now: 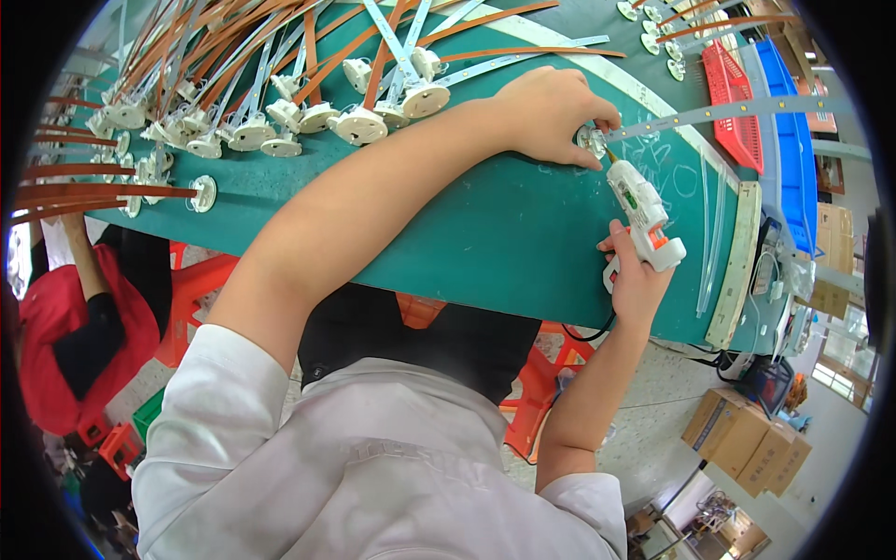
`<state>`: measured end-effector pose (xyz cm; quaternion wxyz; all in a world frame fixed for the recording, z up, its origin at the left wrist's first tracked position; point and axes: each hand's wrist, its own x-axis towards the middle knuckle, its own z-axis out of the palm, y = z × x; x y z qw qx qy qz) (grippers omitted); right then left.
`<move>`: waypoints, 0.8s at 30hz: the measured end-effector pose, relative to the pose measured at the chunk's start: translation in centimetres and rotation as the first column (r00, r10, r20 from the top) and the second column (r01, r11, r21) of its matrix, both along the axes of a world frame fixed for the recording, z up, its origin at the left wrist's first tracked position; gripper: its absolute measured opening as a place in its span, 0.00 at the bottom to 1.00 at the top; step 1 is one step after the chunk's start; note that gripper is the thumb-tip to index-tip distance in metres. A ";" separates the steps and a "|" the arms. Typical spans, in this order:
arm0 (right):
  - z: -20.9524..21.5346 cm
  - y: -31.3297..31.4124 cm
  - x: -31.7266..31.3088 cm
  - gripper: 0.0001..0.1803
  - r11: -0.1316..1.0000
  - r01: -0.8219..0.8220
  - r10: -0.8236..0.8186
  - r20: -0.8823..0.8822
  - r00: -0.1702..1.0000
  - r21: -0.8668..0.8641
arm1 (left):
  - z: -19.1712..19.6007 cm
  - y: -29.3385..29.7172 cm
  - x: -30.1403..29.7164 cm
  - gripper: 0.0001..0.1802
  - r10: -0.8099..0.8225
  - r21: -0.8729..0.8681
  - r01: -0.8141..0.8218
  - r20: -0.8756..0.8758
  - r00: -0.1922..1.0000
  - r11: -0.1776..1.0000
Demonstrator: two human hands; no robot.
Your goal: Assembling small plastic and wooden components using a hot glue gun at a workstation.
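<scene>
My left hand presses down on a small round white lamp base on the green table, fingers pinched around it. A long pale strip runs from that base toward the right. My right hand grips a white glue gun, whose nozzle points up-left and touches the base by my left fingertips.
A pile of finished white round bases with orange and pale strips covers the table's far left. Red and blue plastic baskets stand at the right. Another person in red sits at the left. Cardboard boxes lie on the floor.
</scene>
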<state>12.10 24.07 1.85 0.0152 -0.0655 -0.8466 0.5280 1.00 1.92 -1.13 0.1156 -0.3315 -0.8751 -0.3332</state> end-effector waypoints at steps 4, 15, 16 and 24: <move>-0.4 0.1 -0.2 0.11 0.999 -0.003 0.004 0.014 1.000 -0.052 | -0.8 -0.1 0.0 0.25 0.055 0.033 -0.049 -0.202 0.978 0.998; -0.9 0.6 -0.3 0.10 0.991 -0.080 0.079 -0.012 0.997 -0.104 | 0.5 -0.6 0.0 0.34 0.028 0.054 -0.032 0.073 0.997 0.998; -0.9 0.6 -0.3 0.10 0.991 -0.074 0.074 -0.010 0.997 -0.108 | 0.5 -0.6 -0.1 0.36 0.008 0.063 -0.012 0.076 0.997 0.998; -0.9 1.0 -0.2 0.11 0.990 -0.099 0.099 -0.002 0.995 -0.101 | 0.5 -0.8 -0.5 0.38 -0.080 0.052 0.079 0.016 0.997 0.996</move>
